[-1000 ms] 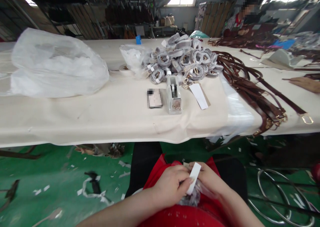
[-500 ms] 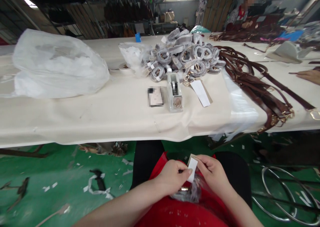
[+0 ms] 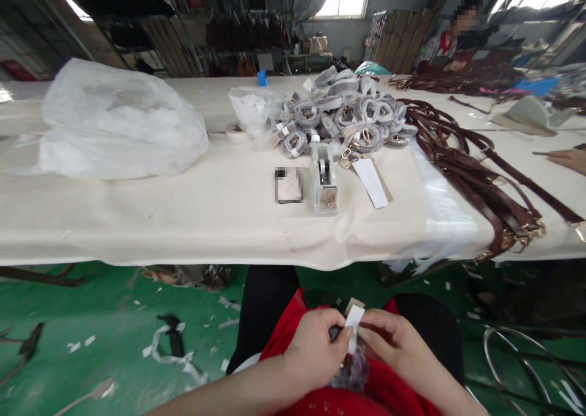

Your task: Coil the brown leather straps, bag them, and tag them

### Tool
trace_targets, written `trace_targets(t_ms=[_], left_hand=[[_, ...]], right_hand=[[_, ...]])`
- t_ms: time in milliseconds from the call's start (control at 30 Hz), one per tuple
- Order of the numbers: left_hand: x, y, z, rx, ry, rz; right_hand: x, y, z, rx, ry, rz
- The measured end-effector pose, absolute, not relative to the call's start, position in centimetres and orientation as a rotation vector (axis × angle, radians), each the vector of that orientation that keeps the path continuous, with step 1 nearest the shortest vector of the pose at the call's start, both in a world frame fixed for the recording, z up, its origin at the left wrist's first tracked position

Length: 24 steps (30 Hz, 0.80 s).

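Low over my lap, my left hand (image 3: 318, 349) pinches a small white paper tag (image 3: 354, 318) between thumb and fingers. Facing it, my right hand (image 3: 397, 344) is closed on the tag's other side. A brownish card edge (image 3: 354, 304) shows behind the tag. Just below my fingers, a coiled strap in clear plastic (image 3: 350, 376) rests against the red apron (image 3: 293, 324); my hands partly cover it. On the table ahead stand a tape dispenser (image 3: 324, 181) and a stack of white paper strips (image 3: 372, 184).
The cream-covered table (image 3: 183, 220) holds a pile of plastic-wrapped coiled straps (image 3: 343, 107), brown leather straps (image 3: 476, 171) and a big plastic bag (image 3: 123, 123). Another person (image 3: 446, 43) is at the far right. A metal stool (image 3: 517, 355) stands at my right.
Both hands have drawn closer together and lower around the tag, which now tilts differently. The wrapped strap beneath is more covered. The whole view has shifted slightly.
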<state>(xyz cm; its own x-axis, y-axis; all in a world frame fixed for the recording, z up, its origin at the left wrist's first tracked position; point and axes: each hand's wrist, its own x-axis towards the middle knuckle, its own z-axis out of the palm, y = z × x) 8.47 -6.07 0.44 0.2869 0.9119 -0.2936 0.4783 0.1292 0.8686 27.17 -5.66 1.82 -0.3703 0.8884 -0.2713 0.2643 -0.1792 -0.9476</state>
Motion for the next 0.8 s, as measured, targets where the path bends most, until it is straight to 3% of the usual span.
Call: trace_targets(t_ms=[233,633,800], left_hand=[[8.2,-6.3,1.3,1.615,1.315,0.548],[8.3,-7.0,2.1,1.446,1.314,0.545],[8.4,-7.2,2.0,1.476,1.277,0.539]], right_hand=[[27.3,-4.9,0.2,-1.372,-1.422,1.683],[27.3,-5.4,0.2,-1.606,-1.564,1.501],[27.4,-5.3,0.5,-1.578,-1.569,1.623]])
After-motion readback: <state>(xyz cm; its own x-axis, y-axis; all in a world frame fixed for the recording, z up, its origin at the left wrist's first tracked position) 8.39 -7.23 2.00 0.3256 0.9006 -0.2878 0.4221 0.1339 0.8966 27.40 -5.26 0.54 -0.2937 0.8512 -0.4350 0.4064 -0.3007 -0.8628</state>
